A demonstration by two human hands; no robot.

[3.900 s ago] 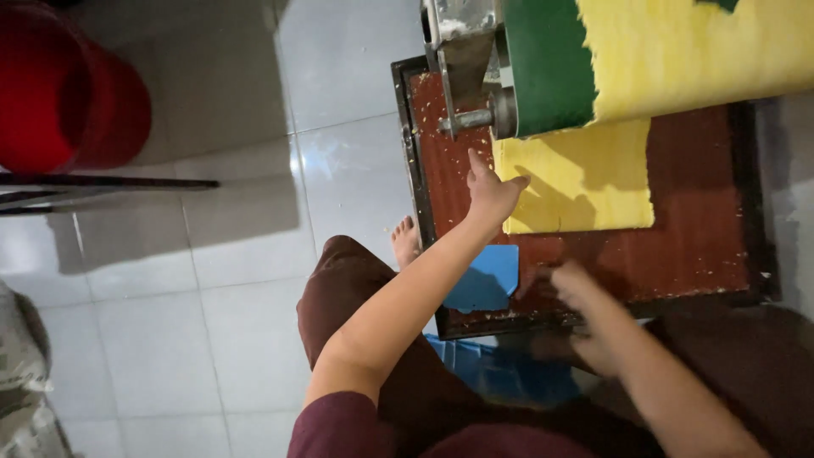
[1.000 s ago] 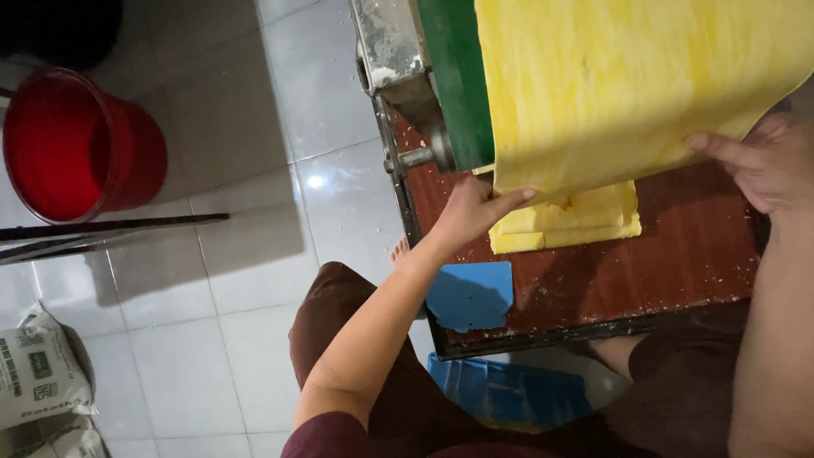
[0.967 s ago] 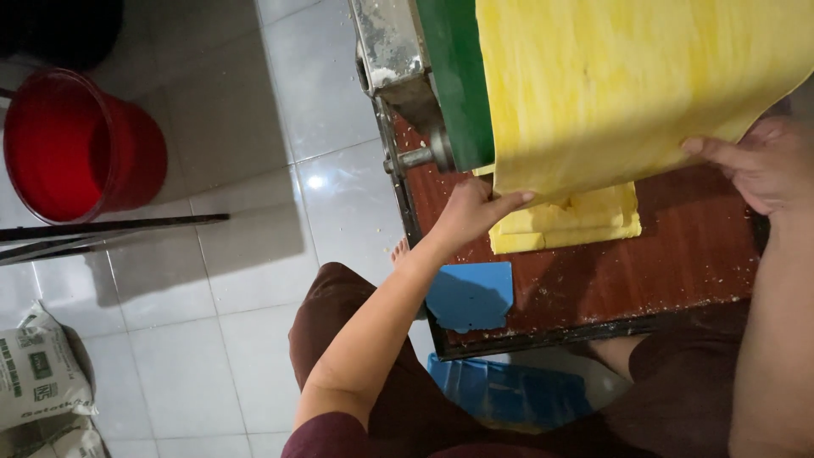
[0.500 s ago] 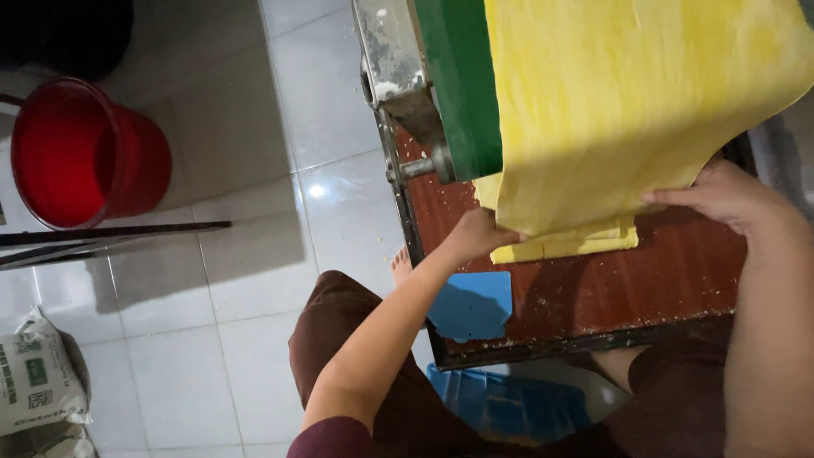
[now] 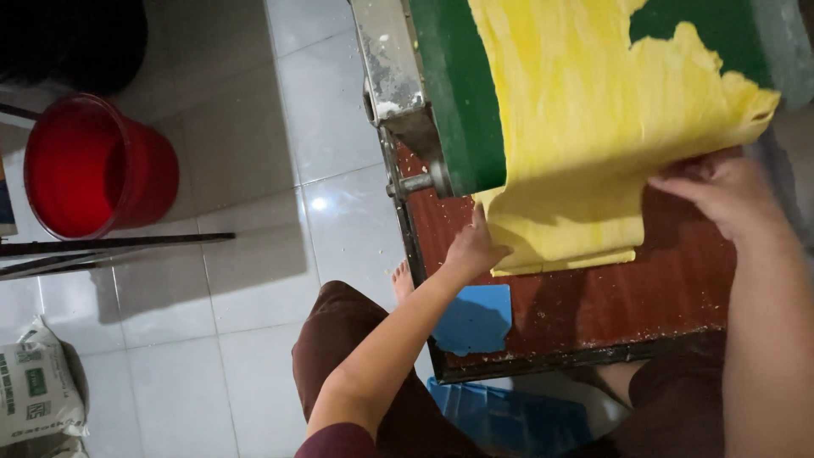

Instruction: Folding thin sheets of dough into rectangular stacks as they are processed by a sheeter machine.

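Observation:
A wide yellow dough sheet (image 5: 585,110) hangs off the green machine (image 5: 454,93) and folds onto a stack on the reddish-brown wooden tray (image 5: 678,288) below. My left hand (image 5: 471,250) rests with its fingers on the left edge of the folded yellow stack (image 5: 560,242). My right hand (image 5: 721,191) grips the sheet's right lower edge, lifting it slightly. A blue patch (image 5: 475,318) sits on the tray near my left forearm.
A red bucket (image 5: 93,165) stands on the white tiled floor at left, with a dark metal bar (image 5: 119,246) beside it. A printed sack (image 5: 38,394) lies at bottom left. A blue crate (image 5: 509,416) sits under the tray. My bare foot (image 5: 403,280) is next to the tray.
More of the sheet has come off the machine, and its ragged end now shows at the top. My right hand rose from the tray's front to the sheet's right edge.

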